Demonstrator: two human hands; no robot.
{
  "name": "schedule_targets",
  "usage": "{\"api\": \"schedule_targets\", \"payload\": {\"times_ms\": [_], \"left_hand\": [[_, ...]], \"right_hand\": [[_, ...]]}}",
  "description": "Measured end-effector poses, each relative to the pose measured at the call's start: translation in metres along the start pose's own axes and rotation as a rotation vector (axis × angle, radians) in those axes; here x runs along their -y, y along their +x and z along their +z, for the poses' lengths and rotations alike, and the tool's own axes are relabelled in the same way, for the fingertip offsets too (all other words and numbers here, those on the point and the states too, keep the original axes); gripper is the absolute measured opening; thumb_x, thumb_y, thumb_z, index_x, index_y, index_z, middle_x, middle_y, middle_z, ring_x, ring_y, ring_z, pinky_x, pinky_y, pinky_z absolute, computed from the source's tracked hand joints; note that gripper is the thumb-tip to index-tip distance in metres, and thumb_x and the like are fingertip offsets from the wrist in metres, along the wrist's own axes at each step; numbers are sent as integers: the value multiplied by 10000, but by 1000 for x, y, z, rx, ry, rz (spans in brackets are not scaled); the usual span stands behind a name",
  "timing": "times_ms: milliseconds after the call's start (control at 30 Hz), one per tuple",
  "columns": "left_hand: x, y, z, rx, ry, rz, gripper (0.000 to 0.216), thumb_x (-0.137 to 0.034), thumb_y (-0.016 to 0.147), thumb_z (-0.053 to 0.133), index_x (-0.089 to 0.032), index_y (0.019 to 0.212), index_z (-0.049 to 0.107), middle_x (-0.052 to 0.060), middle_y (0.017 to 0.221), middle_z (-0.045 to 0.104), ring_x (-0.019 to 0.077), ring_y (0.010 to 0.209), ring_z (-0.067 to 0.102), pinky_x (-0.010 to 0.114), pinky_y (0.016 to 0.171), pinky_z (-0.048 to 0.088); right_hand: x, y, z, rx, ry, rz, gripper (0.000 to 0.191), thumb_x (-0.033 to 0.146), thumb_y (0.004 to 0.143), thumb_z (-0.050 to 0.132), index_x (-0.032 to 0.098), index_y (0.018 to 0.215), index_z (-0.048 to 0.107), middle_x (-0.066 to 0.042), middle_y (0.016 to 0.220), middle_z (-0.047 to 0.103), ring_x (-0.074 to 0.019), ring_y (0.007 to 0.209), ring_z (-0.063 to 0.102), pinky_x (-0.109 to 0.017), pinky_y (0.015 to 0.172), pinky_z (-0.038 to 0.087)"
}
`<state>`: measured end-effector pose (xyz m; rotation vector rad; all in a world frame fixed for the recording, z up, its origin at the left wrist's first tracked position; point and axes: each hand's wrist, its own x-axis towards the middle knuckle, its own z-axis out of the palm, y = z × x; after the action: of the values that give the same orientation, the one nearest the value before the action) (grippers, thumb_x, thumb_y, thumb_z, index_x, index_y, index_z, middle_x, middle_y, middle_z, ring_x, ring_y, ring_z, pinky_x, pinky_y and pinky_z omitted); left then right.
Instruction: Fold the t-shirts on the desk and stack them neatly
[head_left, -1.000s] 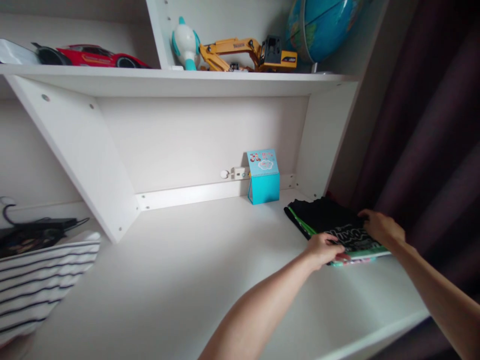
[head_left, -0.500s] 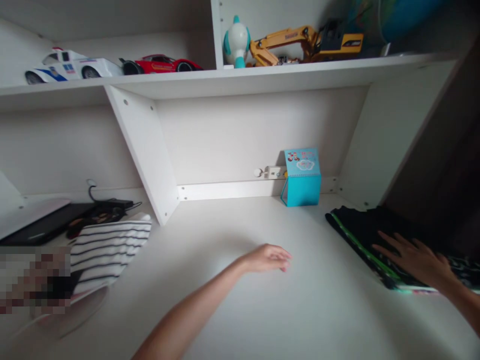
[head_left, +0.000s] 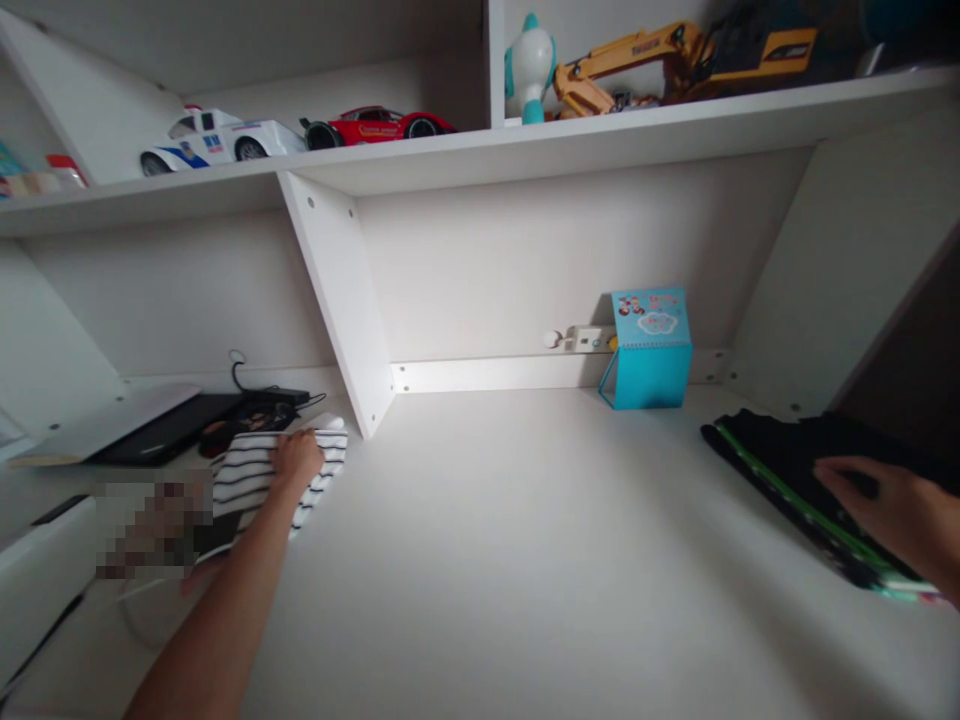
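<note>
My left hand [head_left: 297,459] rests on a folded black-and-white striped cloth [head_left: 251,482] at the left of the white desk [head_left: 525,540], fingers curled over its top edge. Far to the right, my right hand [head_left: 904,515] lies on a folded black garment with a green stripe [head_left: 787,465] near the desk's right edge, fingers stretched flat over it.
A turquoise box [head_left: 649,350] stands at the back wall beside a white socket strip [head_left: 581,339]. A slanted white divider [head_left: 337,290] splits the desk. A laptop [head_left: 127,430] and cables lie far left. Toy cars [head_left: 217,140] and a yellow excavator [head_left: 675,60] sit on the shelf above.
My left hand has left the black garment, swept left across the desk and landed on the striped cloth. My right hand stays on the black garment. The view has turned left.
</note>
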<state>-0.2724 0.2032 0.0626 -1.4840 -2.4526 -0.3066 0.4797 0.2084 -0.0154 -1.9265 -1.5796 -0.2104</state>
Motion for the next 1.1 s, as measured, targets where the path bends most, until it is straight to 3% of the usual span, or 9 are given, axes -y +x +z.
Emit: {"api": "schedule_targets", "payload": {"times_ms": [133, 233, 333, 433, 567, 700, 767, 933, 1100], "left_hand": [[7, 10, 13, 45, 65, 0, 293, -165, 753, 503, -98, 1028, 579, 208, 1105, 546, 380, 1053, 443, 438, 755, 359], [6, 9, 0, 53, 100, -5, 278, -196, 783, 481, -127, 1017, 613, 171, 1038, 596, 349, 1009, 483, 436, 774, 351], [-6, -7, -40, -51, 161, 79, 293, -271, 832, 422, -144, 991, 633, 116, 910, 639, 290, 888, 536, 390, 743, 375], [-38, -39, -95, -324, 111, 252, 347, -342, 869, 357, -168, 1008, 622, 67, 870, 634, 241, 826, 529, 347, 737, 399], [-114, -100, -155, -563, -295, 607, 275, -355, 862, 414, -241, 986, 632, 32, 878, 634, 228, 894, 500, 322, 838, 383], [-193, -159, -155, -202, -553, 1085, 217, -213, 839, 438, -242, 862, 652, 32, 799, 631, 187, 856, 537, 273, 789, 410], [-220, -178, -137, -39, -545, 1250, 206, -172, 831, 445, -213, 816, 646, 39, 769, 636, 175, 799, 563, 260, 757, 411], [-242, -193, -101, 227, -479, 1292, 192, -231, 856, 446, -208, 857, 636, 17, 660, 630, 157, 607, 574, 224, 567, 361], [-231, -188, -110, 434, -609, 1206, 325, -299, 773, 577, -249, 1094, 550, -40, 668, 608, 117, 549, 516, 189, 531, 320]], "right_hand": [[62, -4, -16, 116, -95, -85, 270, 468, 793, 439, 278, 905, 595, -123, 1003, 654, -309, 905, 606, -366, 692, 429], [77, -9, -25, 118, -110, -105, 284, 457, 821, 403, 262, 925, 581, -113, 1060, 637, -302, 974, 587, -355, 746, 428], [76, -12, -31, 100, -87, -114, 270, 442, 817, 422, 254, 920, 585, -116, 1041, 642, -300, 959, 597, -349, 747, 435], [92, -16, -38, 57, -3, -150, 246, 416, 796, 447, 241, 873, 601, -109, 993, 657, -303, 932, 609, -360, 765, 443], [170, -35, -62, 114, 306, -304, 278, 402, 803, 483, 232, 1001, 580, -91, 1036, 640, -269, 941, 604, -364, 806, 466], [260, -71, -86, 336, 610, -699, 622, 370, 798, 566, 268, 1344, 287, -97, 1316, 436, -243, 1137, 485, -392, 907, 447], [284, -86, -87, 404, 589, -829, 570, 279, 815, 555, 267, 1330, 310, -96, 1315, 424, -227, 1153, 470, -375, 929, 434], [278, -95, -68, 423, 405, -828, 243, 149, 810, 534, 212, 1044, 542, -96, 1115, 559, -220, 986, 561, -343, 803, 486], [254, -83, -63, 358, 350, -849, 182, 118, 769, 564, 209, 926, 585, -73, 1008, 620, -235, 999, 555, -361, 831, 460]]}}
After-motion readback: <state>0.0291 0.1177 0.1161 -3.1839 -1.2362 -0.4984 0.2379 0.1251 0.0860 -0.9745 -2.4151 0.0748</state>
